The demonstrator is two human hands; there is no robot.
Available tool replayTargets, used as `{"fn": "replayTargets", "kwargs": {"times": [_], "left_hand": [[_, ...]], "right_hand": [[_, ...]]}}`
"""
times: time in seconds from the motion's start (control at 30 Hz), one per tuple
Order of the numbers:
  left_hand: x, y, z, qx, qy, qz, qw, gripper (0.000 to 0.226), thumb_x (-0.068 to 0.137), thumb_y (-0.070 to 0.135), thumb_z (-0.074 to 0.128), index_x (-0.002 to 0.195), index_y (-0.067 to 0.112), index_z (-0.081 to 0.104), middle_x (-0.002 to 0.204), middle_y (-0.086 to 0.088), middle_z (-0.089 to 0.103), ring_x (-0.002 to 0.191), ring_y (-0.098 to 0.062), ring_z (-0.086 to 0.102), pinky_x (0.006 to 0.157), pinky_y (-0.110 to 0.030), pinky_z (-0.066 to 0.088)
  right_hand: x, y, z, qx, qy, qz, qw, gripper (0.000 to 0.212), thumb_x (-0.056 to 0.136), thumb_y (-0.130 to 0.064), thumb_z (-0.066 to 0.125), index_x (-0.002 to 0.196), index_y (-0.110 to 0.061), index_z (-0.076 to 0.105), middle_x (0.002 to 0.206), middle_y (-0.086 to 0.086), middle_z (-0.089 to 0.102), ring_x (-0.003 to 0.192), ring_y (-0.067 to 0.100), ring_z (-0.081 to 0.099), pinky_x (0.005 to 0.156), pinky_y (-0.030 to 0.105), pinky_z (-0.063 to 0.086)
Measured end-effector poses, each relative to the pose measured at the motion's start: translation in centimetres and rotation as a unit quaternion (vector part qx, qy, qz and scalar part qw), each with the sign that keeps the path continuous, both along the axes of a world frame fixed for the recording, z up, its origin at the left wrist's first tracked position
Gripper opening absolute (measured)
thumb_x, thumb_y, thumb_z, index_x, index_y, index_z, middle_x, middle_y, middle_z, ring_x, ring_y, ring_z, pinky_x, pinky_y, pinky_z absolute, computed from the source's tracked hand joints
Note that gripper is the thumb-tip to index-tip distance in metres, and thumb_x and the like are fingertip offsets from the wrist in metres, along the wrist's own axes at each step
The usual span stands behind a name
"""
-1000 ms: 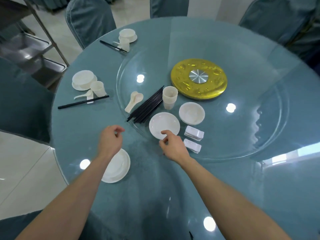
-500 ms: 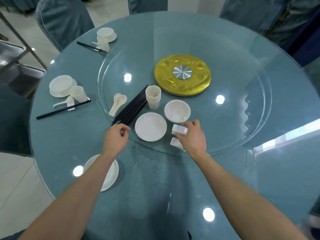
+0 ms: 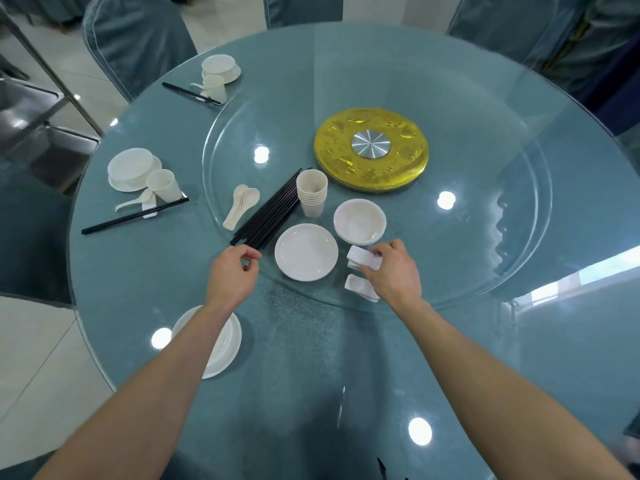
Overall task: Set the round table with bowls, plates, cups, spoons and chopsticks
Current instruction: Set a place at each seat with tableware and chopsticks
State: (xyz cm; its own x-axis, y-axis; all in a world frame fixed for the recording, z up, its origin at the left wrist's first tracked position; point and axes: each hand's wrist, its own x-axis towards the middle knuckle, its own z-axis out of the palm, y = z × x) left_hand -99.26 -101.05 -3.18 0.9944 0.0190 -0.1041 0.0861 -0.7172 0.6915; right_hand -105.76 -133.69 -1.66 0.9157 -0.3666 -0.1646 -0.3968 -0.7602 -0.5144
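— What's the right hand (image 3: 393, 271) doing?
— Its grip pinches the top small white ceramic rest (image 3: 358, 255), right of the white round plate (image 3: 306, 252), probably for the near setting.
— And the left hand (image 3: 233, 277)?
— Curled at the near ends of the black chopsticks (image 3: 273, 209); whether it holds any, I can't tell.

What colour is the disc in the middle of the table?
The disc is gold with a silver centre; head view.

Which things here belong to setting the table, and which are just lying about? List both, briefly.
For the job:
stacked cups
chopsticks
spoons
plate
bowl
chopstick rest, gripped by the right hand
second rest

Lying about:
gold turntable hub
steel trolley
covered chairs
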Motion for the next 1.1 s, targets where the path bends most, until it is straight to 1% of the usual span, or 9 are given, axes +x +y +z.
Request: {"fn": "replayTargets", "kwargs": {"times": [0.1,0.27,0.5,0.6,0.7,0.77,0.93,1.0,1.1], "left_hand": [[-0.3,0.5,0.1,-0.007,0.002,0.003,1.0,0.018,0.098,0.015,0.067,0.096,0.032,0.073,0.079,0.011,0.062,0.056,-0.004,0.056,0.059,-0.023,0.043],[-0.8,0.7,0.2,-0.013,0.004,-0.008,1.0,0.019,0.098,0.015,0.066,0.096,0.032,0.073,0.079,0.011,0.063,0.055,0.003,0.057,0.058,-0.022,0.042],[-1.5,0.5,-0.4,0.015,0.031,-0.041,0.999,0.02,0.097,0.018,0.065,0.095,0.036,0.071,0.088,0.01,0.07,0.06,-0.005,0.059,0.058,-0.024,0.044],[-1.4,0.2,-0.6,0.012,0.032,-0.061,0.998,0.019,0.096,0.017,0.066,0.095,0.035,0.072,0.086,0.011,0.07,0.063,-0.004,0.061,0.061,-0.024,0.045],[-1.2,-0.1,-0.3,0.003,0.027,-0.074,0.997,0.019,0.097,0.018,0.066,0.095,0.036,0.071,0.088,0.013,0.071,0.063,-0.005,0.063,0.063,-0.026,0.048],[-1.1,0.0,-0.2,-0.001,0.024,-0.075,0.997,0.019,0.097,0.019,0.065,0.095,0.037,0.071,0.09,0.014,0.071,0.068,-0.001,0.065,0.063,-0.026,0.05],[-1.5,1.6,-0.5,0.002,0.017,-0.099,0.995,0.016,0.097,0.02,0.066,0.097,0.034,0.073,0.099,0.013,0.071,0.08,-0.005,0.069,0.076,-0.033,0.057],[-1.6,2.3,-0.5,0.004,0.019,-0.102,0.995,0.014,0.097,0.02,0.067,0.097,0.033,0.074,0.099,0.013,0.072,0.081,-0.005,0.068,0.08,-0.034,0.057],[-1.8,3.7,-0.4,0.008,0.007,-0.098,0.995,0.016,0.097,0.022,0.068,0.093,0.037,0.07,0.093,0.017,0.07,0.079,0.001,0.065,0.077,-0.03,0.053]], "right_hand": [[-0.5,0.5,0.3,0.009,-0.016,0.003,1.0,0.038,0.087,-0.051,0.08,0.114,-0.026,0.068,0.114,-0.006,0.053,0.089,0.021,0.062,0.076,0.038,0.053],[-1.8,1.9,1.1,0.018,-0.031,0.008,0.999,0.036,0.09,-0.039,0.077,0.122,-0.023,0.069,0.119,-0.005,0.056,0.096,0.023,0.065,0.081,0.04,0.055],[-5.0,4.5,1.2,0.049,-0.042,-0.01,0.998,0.038,0.089,-0.039,0.077,0.123,-0.024,0.07,0.126,-0.007,0.057,0.099,0.024,0.066,0.082,0.042,0.057],[-6.5,5.3,1.0,0.057,-0.052,-0.023,0.997,0.033,0.089,-0.038,0.077,0.119,-0.025,0.07,0.125,-0.009,0.058,0.096,0.024,0.066,0.077,0.039,0.055],[-7.7,6.1,0.5,0.051,-0.044,-0.023,0.997,0.033,0.09,-0.037,0.076,0.12,-0.024,0.07,0.128,-0.009,0.058,0.096,0.026,0.067,0.079,0.041,0.055],[-8.4,6.8,0.0,0.053,-0.037,-0.023,0.998,0.033,0.091,-0.038,0.076,0.12,-0.024,0.069,0.124,-0.008,0.057,0.094,0.026,0.066,0.079,0.04,0.055],[-10.4,9.3,-0.9,0.056,-0.029,-0.016,0.998,0.03,0.09,-0.038,0.077,0.116,-0.024,0.069,0.117,-0.007,0.056,0.09,0.027,0.065,0.08,0.042,0.055],[-11.4,10.5,-1.2,0.057,-0.023,-0.015,0.998,0.029,0.091,-0.037,0.076,0.115,-0.024,0.07,0.115,-0.006,0.056,0.09,0.027,0.065,0.081,0.043,0.055],[-12.5,12.3,-2.1,0.059,-0.002,0.002,0.998,0.028,0.091,-0.036,0.076,0.116,-0.024,0.07,0.113,-0.006,0.055,0.091,0.028,0.066,0.081,0.043,0.054]]}}
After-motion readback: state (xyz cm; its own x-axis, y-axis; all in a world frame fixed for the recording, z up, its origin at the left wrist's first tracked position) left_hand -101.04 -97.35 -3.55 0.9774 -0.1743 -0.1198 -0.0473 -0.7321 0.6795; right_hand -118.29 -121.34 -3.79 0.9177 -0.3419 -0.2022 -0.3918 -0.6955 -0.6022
